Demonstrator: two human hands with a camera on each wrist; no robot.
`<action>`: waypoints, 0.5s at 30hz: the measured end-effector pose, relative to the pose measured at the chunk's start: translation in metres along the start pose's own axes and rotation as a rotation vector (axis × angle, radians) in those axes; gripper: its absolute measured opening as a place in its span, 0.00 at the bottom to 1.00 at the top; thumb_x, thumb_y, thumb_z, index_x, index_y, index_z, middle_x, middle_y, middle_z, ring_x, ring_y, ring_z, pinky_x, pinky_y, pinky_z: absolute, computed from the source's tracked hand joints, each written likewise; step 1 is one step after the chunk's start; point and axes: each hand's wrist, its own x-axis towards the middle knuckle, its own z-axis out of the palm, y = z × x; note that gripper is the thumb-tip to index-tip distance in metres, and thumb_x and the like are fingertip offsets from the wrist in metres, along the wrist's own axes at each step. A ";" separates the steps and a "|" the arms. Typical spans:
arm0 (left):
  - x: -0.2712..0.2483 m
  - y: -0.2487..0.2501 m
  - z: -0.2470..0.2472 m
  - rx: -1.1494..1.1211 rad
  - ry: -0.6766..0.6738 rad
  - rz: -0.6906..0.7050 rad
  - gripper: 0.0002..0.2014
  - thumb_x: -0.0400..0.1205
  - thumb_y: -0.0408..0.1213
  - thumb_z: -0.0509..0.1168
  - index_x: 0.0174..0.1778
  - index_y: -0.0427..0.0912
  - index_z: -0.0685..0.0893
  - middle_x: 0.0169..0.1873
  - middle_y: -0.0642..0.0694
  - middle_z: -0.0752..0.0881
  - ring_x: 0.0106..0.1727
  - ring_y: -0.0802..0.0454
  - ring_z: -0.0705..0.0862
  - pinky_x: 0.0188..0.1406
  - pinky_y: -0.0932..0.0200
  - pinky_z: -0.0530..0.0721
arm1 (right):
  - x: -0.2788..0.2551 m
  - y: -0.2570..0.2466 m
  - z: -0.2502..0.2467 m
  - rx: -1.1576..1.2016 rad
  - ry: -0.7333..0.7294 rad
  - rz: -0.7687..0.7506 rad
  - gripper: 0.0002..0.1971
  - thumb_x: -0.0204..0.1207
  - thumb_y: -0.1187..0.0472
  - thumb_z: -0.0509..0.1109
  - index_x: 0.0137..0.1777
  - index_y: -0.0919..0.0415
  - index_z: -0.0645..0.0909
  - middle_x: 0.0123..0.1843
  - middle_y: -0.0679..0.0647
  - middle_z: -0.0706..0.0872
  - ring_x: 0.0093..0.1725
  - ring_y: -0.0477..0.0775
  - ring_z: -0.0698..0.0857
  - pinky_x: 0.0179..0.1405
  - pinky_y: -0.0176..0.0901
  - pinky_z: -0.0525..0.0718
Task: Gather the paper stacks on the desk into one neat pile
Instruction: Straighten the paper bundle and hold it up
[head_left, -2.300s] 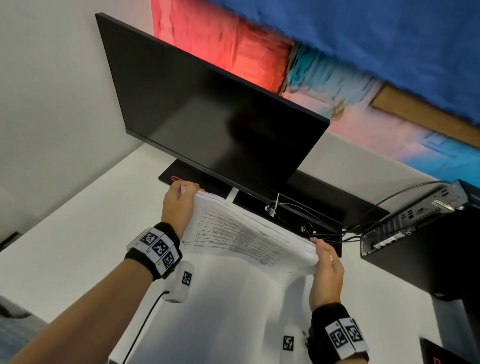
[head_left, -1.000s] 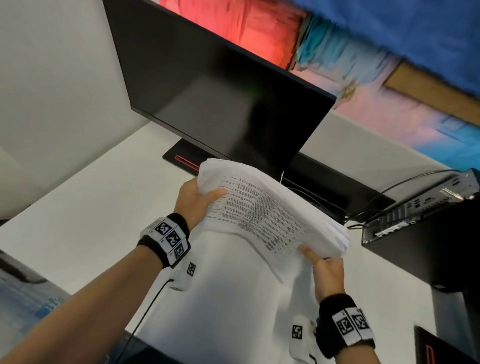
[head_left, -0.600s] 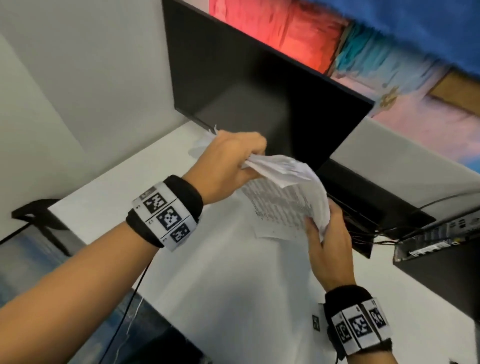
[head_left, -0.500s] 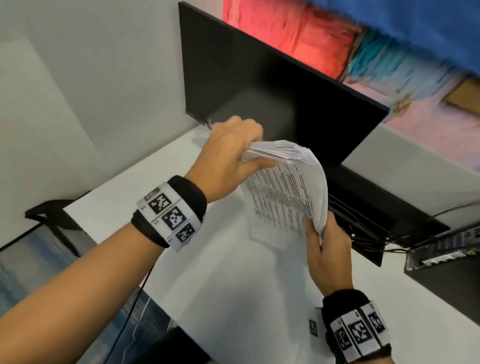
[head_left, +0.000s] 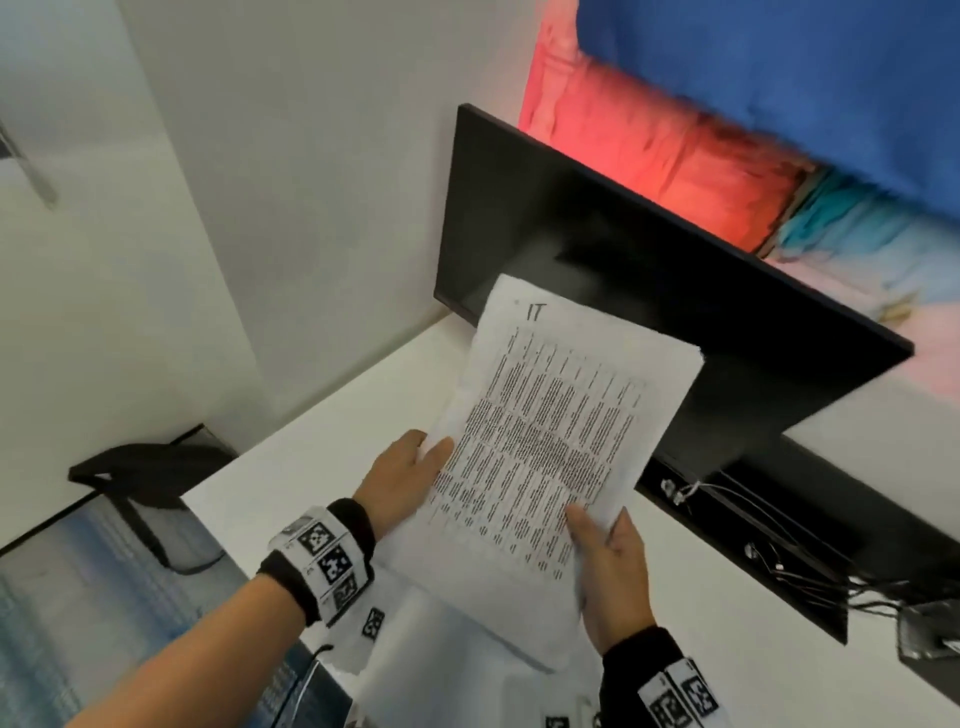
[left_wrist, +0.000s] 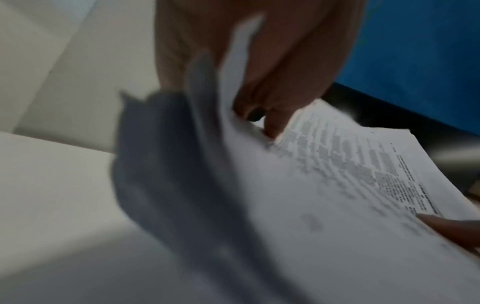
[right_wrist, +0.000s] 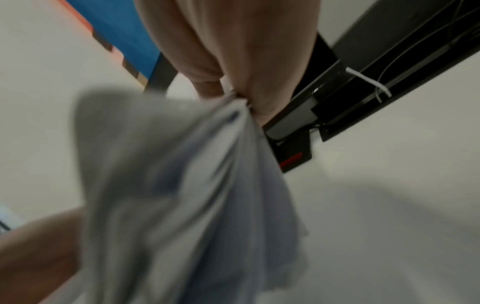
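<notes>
White desk (head_left: 291, 467) and pale wall fill the left of the head view, with a dark monitor (head_left: 649, 291) standing at the back under a red and blue wall hanging (head_left: 727, 119). Half a second ago the paper stack (head_left: 550, 441) was bent over double between the hands; now it is turned face up and nearly flat, held in the air above the desk just in front of the monitor, so the gathered sheets look ready to be squared and set down. Its top page carries dense columns of small print (with "IT" handwritten near the far edge), and its left edges look slightly fanned. Left hand (head_left: 405, 480) grips the left long edge, thumb on top; right hand (head_left: 613, 577) pinches the near right corner, thumb pressed on the print
</notes>
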 end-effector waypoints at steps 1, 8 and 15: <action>0.007 -0.008 -0.006 0.016 0.059 0.010 0.14 0.87 0.51 0.58 0.49 0.43 0.77 0.38 0.52 0.82 0.41 0.47 0.83 0.43 0.52 0.80 | 0.004 0.006 0.011 -0.022 -0.004 0.024 0.17 0.86 0.67 0.67 0.73 0.58 0.80 0.66 0.54 0.91 0.66 0.56 0.90 0.68 0.60 0.85; 0.072 -0.077 -0.075 0.375 0.193 -0.065 0.06 0.85 0.45 0.62 0.48 0.47 0.80 0.46 0.43 0.88 0.50 0.38 0.87 0.47 0.52 0.81 | 0.031 0.052 0.039 -0.385 -0.159 0.293 0.12 0.81 0.57 0.73 0.61 0.56 0.77 0.56 0.56 0.85 0.56 0.57 0.88 0.54 0.46 0.85; 0.107 -0.101 -0.117 0.767 0.300 -0.160 0.14 0.86 0.42 0.55 0.60 0.38 0.79 0.52 0.34 0.88 0.51 0.33 0.87 0.48 0.46 0.84 | 0.014 0.090 -0.053 -0.585 0.169 0.414 0.21 0.73 0.59 0.82 0.63 0.66 0.82 0.46 0.64 0.91 0.41 0.60 0.88 0.46 0.48 0.81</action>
